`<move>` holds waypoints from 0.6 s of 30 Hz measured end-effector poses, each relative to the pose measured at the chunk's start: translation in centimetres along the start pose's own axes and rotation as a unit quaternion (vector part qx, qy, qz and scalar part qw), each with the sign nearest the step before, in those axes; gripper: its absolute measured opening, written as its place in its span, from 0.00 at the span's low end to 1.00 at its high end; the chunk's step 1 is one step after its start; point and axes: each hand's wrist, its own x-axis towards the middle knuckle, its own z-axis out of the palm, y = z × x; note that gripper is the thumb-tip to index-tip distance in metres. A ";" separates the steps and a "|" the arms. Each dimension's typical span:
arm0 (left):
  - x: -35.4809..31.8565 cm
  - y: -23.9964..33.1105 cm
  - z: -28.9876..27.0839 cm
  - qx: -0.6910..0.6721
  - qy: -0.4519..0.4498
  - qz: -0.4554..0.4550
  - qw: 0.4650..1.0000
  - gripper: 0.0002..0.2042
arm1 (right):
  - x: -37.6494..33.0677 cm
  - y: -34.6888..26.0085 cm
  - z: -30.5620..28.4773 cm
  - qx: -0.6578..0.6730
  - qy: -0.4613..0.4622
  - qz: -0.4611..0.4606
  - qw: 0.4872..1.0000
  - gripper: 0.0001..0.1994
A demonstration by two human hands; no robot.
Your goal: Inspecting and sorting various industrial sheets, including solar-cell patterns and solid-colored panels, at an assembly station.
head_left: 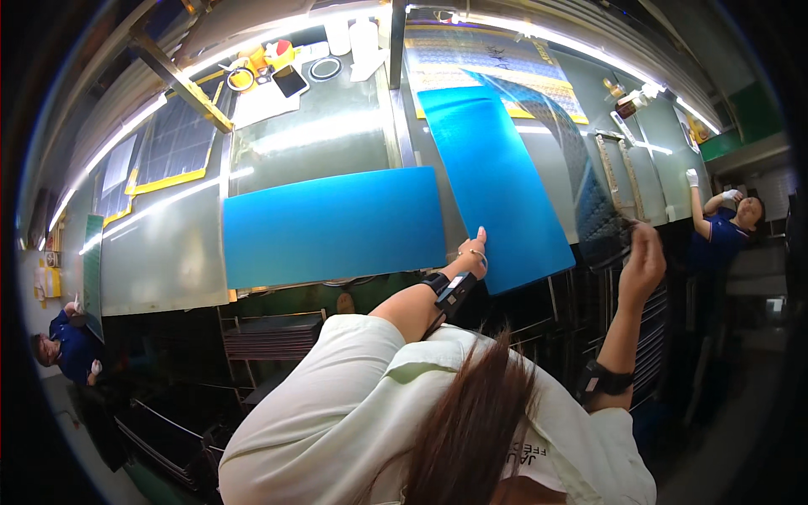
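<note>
My left hand (pixel 473 257) grips the left edge of a long blue sheet (pixel 509 181), its thumb showing and its other fingers partly hidden. This sheet lies at a slant, its near end reaching past the bench's front edge. In my right hand (pixel 645 263) the fingers pinch the near end of a dark, see-through patterned film (pixel 596 198). The film curves up and away to the far end of the blue sheet; whether it is attached there I cannot tell. To the left, a second blue sheet (pixel 332 227) lies flat along the bench front.
A metal post (pixel 396 50) rises behind the sheets. On the glass-topped bench (pixel 164 261) are yellow-edged panels (pixel 172 139), a phone (pixel 290 81) and tape rolls (pixel 325 68). Racks (pixel 273 341) stand below. Co-workers sit at far left (pixel 76 345) and far right (pixel 724 231).
</note>
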 end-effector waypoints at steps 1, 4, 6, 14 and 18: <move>-3.0 0.7 1.3 -0.002 -0.033 -0.001 0.999 0.40 | -0.7 -0.5 -0.2 -0.049 -0.048 -0.068 0.995 0.03; -0.8 1.5 0.9 0.092 -0.026 -0.063 0.993 0.40 | -2.4 -2.9 0.4 -0.125 -0.170 -0.190 0.959 0.10; -10.0 5.2 0.8 0.158 -0.100 -0.069 0.980 0.38 | -3.8 -1.7 -0.3 -0.134 -0.190 -0.212 0.949 0.11; -11.8 15.1 -4.4 0.041 -0.100 0.179 0.978 0.53 | -5.8 -2.2 -2.4 -0.152 -0.202 -0.211 0.944 0.12; -8.1 16.7 -4.7 0.291 -0.028 0.138 0.946 0.24 | -6.3 -3.9 -3.4 -0.127 -0.217 -0.208 0.945 0.12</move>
